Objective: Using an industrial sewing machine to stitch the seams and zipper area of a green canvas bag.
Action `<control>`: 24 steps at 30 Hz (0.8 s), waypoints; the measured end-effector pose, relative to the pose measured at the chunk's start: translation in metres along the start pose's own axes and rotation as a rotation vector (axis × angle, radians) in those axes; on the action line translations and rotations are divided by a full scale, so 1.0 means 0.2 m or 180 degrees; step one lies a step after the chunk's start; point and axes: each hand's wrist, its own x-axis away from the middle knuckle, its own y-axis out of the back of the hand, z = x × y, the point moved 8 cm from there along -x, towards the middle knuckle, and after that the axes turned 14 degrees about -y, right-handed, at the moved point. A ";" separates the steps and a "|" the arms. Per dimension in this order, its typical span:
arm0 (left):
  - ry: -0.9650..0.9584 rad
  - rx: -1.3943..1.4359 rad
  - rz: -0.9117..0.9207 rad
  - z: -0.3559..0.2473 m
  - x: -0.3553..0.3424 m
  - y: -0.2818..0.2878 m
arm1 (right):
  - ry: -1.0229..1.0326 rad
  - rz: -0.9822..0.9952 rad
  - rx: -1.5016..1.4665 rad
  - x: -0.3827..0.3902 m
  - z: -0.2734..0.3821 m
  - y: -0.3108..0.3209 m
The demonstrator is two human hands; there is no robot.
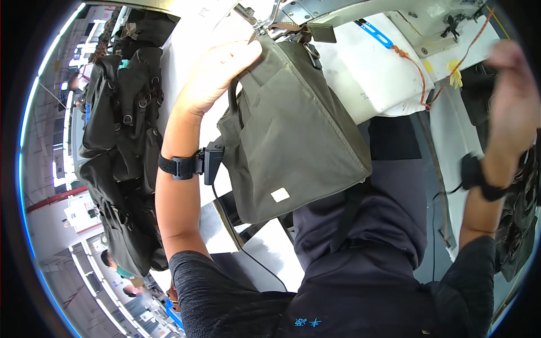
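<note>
A dark olive fabric bag (298, 135) hangs over the near edge of the white work table, its lower part above my lap. My left hand (225, 70) is closed on the bag's upper left edge, close to the metal presser foot (256, 25) of a sewing machine. A small cream patch (280, 195) shows low on the bag. At its top are a dark buckle (313, 56) and a short olive tab (322, 32). My right hand (513, 107) is raised at the far right, away from the bag, its fingers smeared by motion.
Blue thread snips (375, 34) on an orange cord (420, 73) lie on the table right of the machine. Dark bags with metal rings (124, 152) are heaped on the left. More dark fabric pieces (515, 219) hang at the right. People (121, 270) are far off left.
</note>
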 end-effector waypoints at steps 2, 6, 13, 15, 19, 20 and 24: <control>0.0061 -0.0510 -0.0071 0.00 0.07 0.09 | -0.2773 0.0753 -0.1303 0.35 0.01 -0.51; -0.0111 -0.0920 0.0433 0.11 -0.02 0.06 | -0.3727 0.1100 -0.2331 0.56 -0.13 -1.06; 0.0289 -0.0465 0.0674 0.05 -0.01 0.02 | -0.4054 0.1827 -0.3530 0.51 -0.04 -1.25; -0.0034 -0.0446 0.0524 0.07 0.00 0.07 | -0.4062 0.1870 -0.3530 0.49 -0.01 -1.25; -0.0282 -0.0470 0.0556 -0.10 -0.04 0.00 | -0.4450 0.1779 -0.3615 0.47 0.00 -1.23; -0.0564 -0.0790 0.0744 -0.14 -0.04 -0.01 | -0.4514 0.1812 -0.3641 0.45 0.00 -1.22; -0.1201 -0.1589 0.0143 -0.18 0.01 0.04 | -0.4430 0.1705 -0.3212 0.39 0.00 -1.21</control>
